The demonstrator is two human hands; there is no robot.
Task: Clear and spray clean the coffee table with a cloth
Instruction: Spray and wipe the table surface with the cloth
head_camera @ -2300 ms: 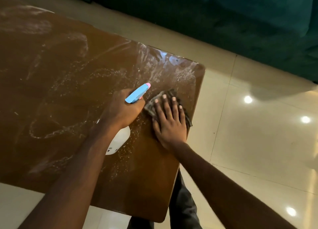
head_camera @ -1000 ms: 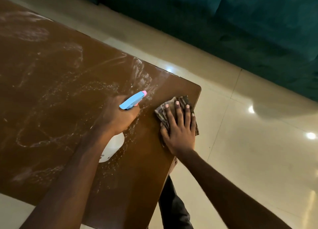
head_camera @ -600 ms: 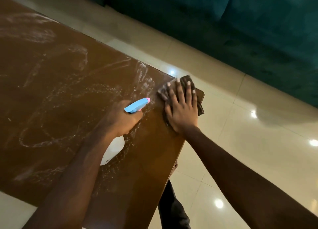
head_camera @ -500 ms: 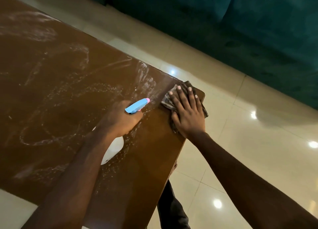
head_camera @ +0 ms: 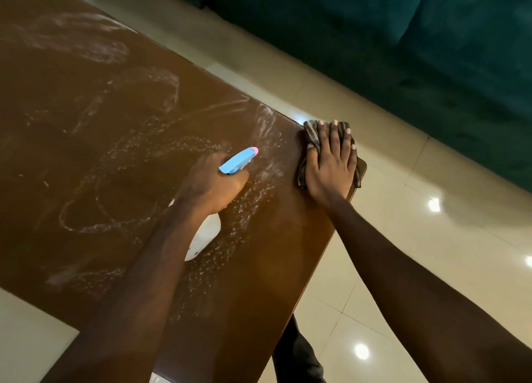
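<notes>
Head cam: the left grip (head_camera: 213, 181) is wrapped tight round the neck of the spray bottle (head_camera: 239, 161), with its blue nozzle aimed at the far corner and its white body low over the brown desk (head_camera: 115, 109), which is streaky with white spray and droplets. The right grip (head_camera: 331, 164) lies flat with straight fingers, pressing the dark cloth (head_camera: 312, 133) onto the desk's far right corner.

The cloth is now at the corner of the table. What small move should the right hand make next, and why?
Probably slide the right hand and the cloth from the corner toward the spray bottle that the left hand grips. White droplets lie unwiped on the table between them, while the strip near the edge looks dry.
</notes>
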